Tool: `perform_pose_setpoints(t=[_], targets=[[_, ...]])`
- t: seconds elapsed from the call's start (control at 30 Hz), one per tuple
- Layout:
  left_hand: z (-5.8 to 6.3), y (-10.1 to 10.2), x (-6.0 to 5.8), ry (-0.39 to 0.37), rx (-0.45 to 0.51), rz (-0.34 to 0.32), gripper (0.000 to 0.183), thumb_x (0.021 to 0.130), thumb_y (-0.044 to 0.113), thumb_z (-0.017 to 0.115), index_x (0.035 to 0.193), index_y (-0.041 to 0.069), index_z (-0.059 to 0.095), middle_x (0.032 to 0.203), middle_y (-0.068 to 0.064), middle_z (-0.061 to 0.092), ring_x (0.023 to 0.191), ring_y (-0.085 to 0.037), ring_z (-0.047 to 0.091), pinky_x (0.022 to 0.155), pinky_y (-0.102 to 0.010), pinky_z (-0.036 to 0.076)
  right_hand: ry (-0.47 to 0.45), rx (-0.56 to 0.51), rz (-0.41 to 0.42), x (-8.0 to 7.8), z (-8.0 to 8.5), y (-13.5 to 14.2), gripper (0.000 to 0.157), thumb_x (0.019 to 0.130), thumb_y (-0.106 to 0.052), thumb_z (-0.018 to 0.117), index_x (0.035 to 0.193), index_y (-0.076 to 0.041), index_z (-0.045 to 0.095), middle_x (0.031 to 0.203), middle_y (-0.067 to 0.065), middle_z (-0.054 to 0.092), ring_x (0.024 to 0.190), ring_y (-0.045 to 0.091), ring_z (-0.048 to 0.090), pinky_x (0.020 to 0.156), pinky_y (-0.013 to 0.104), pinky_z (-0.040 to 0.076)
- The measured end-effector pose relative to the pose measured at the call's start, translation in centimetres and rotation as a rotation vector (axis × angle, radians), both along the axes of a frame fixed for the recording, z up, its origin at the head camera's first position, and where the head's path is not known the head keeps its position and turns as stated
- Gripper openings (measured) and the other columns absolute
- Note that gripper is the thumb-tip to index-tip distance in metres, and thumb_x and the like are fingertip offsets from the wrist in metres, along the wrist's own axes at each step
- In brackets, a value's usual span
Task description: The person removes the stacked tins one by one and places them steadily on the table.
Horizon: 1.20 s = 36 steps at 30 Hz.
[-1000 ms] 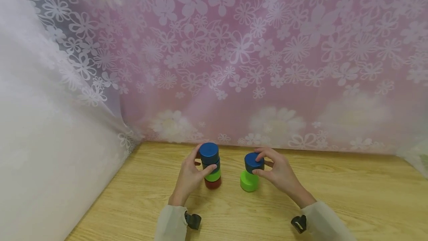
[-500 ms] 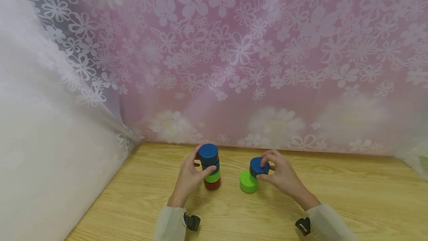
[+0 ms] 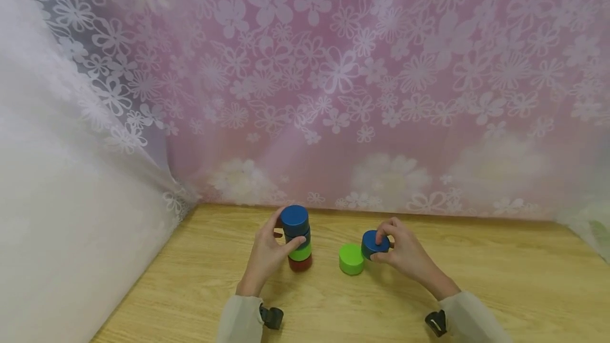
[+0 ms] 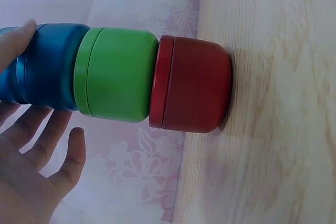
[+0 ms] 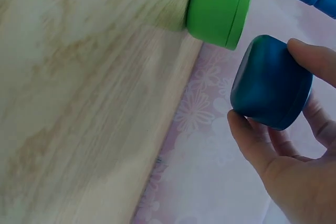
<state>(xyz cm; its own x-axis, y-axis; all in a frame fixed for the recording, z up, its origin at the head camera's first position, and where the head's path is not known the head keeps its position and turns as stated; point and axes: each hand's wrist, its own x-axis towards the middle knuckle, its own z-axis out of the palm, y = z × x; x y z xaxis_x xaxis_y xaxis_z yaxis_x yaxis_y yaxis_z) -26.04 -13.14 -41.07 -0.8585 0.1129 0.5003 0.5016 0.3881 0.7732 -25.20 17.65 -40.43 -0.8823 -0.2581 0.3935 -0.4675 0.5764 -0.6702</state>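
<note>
Four-tier in look, a stack of small round lidded tins stands on the table: a red tin [image 4: 194,85] at the bottom, a green tin [image 4: 118,74] over it, then a blue tin [image 4: 55,66] and another blue tin [image 3: 295,220] on top. My left hand [image 3: 268,254] grips the stack at its blue part, thumb in front and fingers behind. To the right, a separate green tin [image 3: 351,259] sits on the table. Beside it my right hand [image 3: 404,250] holds a third blue tin [image 5: 270,83] between thumb and fingers, tilted and raised off the table in the right wrist view.
The wood-grain table [image 3: 500,269] extends to both sides and toward the front. A pink flowered curtain [image 3: 333,94] hangs along its back edge, and white cloth [image 3: 71,216] covers the left side. Black wrist mounts [image 3: 272,317] sit by both sleeves.
My right hand has carried its blue tin from above the lone green tin to the right and lower, beside it. My left hand keeps its hold on the stack.
</note>
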Motion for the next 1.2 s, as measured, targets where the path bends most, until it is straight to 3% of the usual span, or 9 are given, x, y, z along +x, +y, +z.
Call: perform_pose_setpoints(t=[0.3,0.43,0.57,0.93,1.2], targets=[[-0.1,0.0,0.0,0.003,-0.012,0.006,0.072,0.085,0.014,0.085,0.148,0.009,0.05,0.121,-0.009,0.065,0.104,-0.027,0.06,0.083,-0.055,0.052,-0.008,0.052,0.023,0.3,0.0,0.4,0.043,0.069,0.001,0.091,0.077,-0.013,0.051,0.099,0.007,0.052,0.094,0.033,0.058,0.07,0.04,0.051],[-0.1,0.0,0.0,0.0,-0.006,0.017,0.073,0.084,0.013,0.085,0.148,0.013,0.05,0.121,-0.008,0.065,0.104,-0.026,0.06,0.084,-0.056,0.052,-0.015,0.072,0.026,0.3,-0.1,0.7,0.042,0.07,0.0,0.091,0.078,-0.013,0.052,0.097,0.006,0.05,0.09,0.029,0.055,0.071,0.04,0.048],[-0.1,0.0,0.0,0.012,-0.005,0.012,0.073,0.085,0.013,0.085,0.149,0.016,0.05,0.121,-0.008,0.065,0.103,-0.026,0.06,0.082,-0.056,0.053,-0.05,0.086,0.036,0.3,-0.3,1.0,0.042,0.069,0.0,0.091,0.077,-0.012,0.052,0.095,0.006,0.048,0.087,0.027,0.051,0.072,0.042,0.046],[-0.1,0.0,0.1,0.014,-0.01,0.008,0.072,0.085,0.013,0.085,0.148,0.012,0.05,0.12,-0.009,0.065,0.103,-0.026,0.061,0.082,-0.051,0.053,-0.152,0.123,0.089,0.1,-1.0,0.8,0.042,0.068,0.003,0.09,0.075,-0.011,0.051,0.093,0.006,0.044,0.081,0.023,0.044,0.066,0.035,0.04],[0.0,0.0,0.0,0.015,0.001,-0.008,0.072,0.085,0.012,0.085,0.147,0.008,0.05,0.12,-0.01,0.065,0.103,-0.028,0.06,0.083,-0.058,0.052,-0.158,0.174,0.087,0.1,-1.3,0.4,0.041,0.066,0.004,0.089,0.07,-0.01,0.051,0.095,0.006,0.045,0.083,0.024,0.045,0.069,0.038,0.043]])
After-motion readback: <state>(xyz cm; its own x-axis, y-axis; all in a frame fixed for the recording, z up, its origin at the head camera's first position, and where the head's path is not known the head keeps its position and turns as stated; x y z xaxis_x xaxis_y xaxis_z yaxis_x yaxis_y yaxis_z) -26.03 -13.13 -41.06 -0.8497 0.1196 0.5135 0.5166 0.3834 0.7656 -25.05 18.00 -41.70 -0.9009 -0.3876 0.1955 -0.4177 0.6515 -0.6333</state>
